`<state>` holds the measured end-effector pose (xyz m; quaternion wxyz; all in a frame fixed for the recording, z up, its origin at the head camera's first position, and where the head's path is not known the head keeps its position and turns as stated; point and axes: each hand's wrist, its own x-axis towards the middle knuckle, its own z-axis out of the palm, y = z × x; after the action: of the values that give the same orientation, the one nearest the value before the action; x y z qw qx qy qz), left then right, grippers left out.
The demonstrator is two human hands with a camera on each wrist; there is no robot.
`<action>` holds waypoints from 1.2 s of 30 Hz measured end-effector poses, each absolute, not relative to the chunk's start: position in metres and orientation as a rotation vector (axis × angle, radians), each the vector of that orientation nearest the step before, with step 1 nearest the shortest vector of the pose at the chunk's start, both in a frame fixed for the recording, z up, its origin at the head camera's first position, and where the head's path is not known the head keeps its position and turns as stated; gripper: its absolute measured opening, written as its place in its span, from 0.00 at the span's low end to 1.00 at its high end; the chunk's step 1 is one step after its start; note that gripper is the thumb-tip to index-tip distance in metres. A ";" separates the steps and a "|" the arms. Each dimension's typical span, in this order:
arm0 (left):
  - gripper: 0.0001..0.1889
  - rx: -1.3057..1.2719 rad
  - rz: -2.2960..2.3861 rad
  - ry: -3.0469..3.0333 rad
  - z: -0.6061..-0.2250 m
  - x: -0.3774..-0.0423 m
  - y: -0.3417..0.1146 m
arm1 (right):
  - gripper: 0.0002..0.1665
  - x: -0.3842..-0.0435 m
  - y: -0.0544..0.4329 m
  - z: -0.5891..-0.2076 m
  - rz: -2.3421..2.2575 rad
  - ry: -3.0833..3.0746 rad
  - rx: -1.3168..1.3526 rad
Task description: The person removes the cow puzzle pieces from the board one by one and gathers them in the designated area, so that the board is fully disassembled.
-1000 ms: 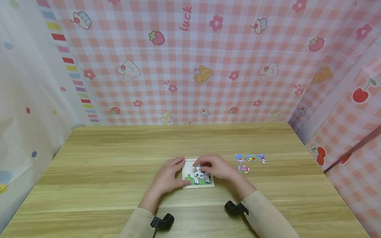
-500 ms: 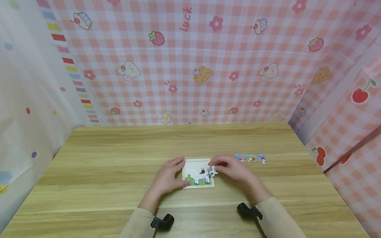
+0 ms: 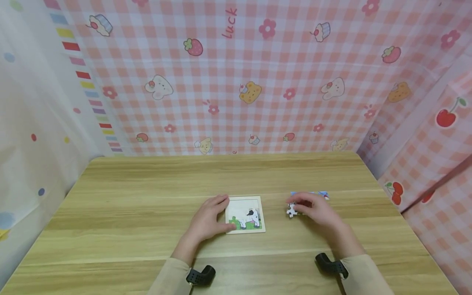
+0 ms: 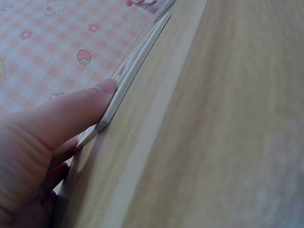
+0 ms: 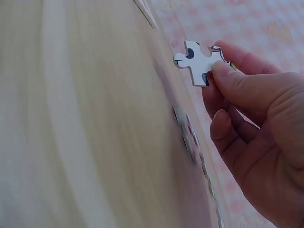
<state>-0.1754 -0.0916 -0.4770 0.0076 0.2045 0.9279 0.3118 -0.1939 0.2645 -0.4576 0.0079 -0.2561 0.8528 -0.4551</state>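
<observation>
My left hand (image 3: 208,217) holds the left side of a square wooden puzzle tray (image 3: 245,231), thumb on its near-left corner and fingers along the far-left edge. In the left wrist view the thumb (image 4: 80,109) presses the tray's rim (image 4: 137,66). Inside lie joined pieces (image 3: 252,221) showing green grass and part of a cow; the upper left of the tray is bare. My right hand (image 3: 317,209), to the right of the tray, pinches a white jigsaw piece (image 5: 199,66) with black patches between thumb and index finger, above the table.
Several loose blue jigsaw pieces (image 3: 323,194) lie on the wooden table (image 3: 147,184) behind my right hand, partly hidden by it. A pink checked cloth (image 3: 228,82) hangs behind the table. Black wrist cameras (image 3: 200,275) sit at both sleeves.
My right hand has lifted the white cow piece off the tray and carried it right, over beside the loose pieces. The left hand and tray have stayed put.
</observation>
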 end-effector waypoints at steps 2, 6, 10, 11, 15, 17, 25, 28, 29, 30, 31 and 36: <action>0.45 0.639 0.974 2.900 -0.477 -0.175 -0.092 | 0.11 -0.191 0.273 -0.458 -1.426 2.691 -0.779; 0.45 0.635 0.969 2.901 -0.478 -0.176 -0.092 | 0.10 -0.187 0.289 -0.459 -1.447 2.704 -0.730; 0.45 0.635 0.962 2.907 -0.480 -0.177 -0.092 | 0.10 -0.184 0.300 -0.459 -1.451 2.724 -0.679; 0.45 0.635 0.960 2.907 -0.480 -0.177 -0.092 | 0.10 -0.183 0.302 -0.458 -1.439 2.743 -0.671; 0.45 0.636 0.959 2.906 -0.480 -0.177 -0.092 | 0.10 -0.181 0.310 -0.459 -1.412 2.778 -0.657; 0.45 0.637 0.959 2.905 -0.479 -0.177 -0.092 | 0.10 -0.181 0.313 -0.461 -1.399 2.788 -0.640; 0.45 0.642 0.957 2.904 -0.479 -0.177 -0.092 | 0.12 -0.185 0.325 -0.464 -1.367 2.732 -0.536; 0.45 0.641 0.957 2.904 -0.479 -0.177 -0.092 | 0.12 -0.186 0.327 -0.463 -1.304 2.761 -0.543; 0.45 0.640 0.959 2.904 -0.479 -0.176 -0.091 | 0.12 -0.186 0.327 -0.462 -1.277 2.777 -0.553; 0.45 0.640 0.961 2.904 -0.479 -0.176 -0.091 | 0.12 -0.187 0.327 -0.462 -1.248 2.793 -0.574; 0.45 0.640 0.963 2.904 -0.479 -0.176 -0.091 | 0.12 -0.188 0.327 -0.461 -1.219 2.813 -0.599; 0.45 0.641 0.973 2.903 -0.478 -0.176 -0.091 | 0.12 -0.192 0.326 -0.457 -1.111 2.881 -0.736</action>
<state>-0.1758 -0.0914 -0.4782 0.0070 0.2049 0.9280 0.3110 -0.1921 0.3259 -0.4573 -0.0161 -0.2318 0.9075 -0.3499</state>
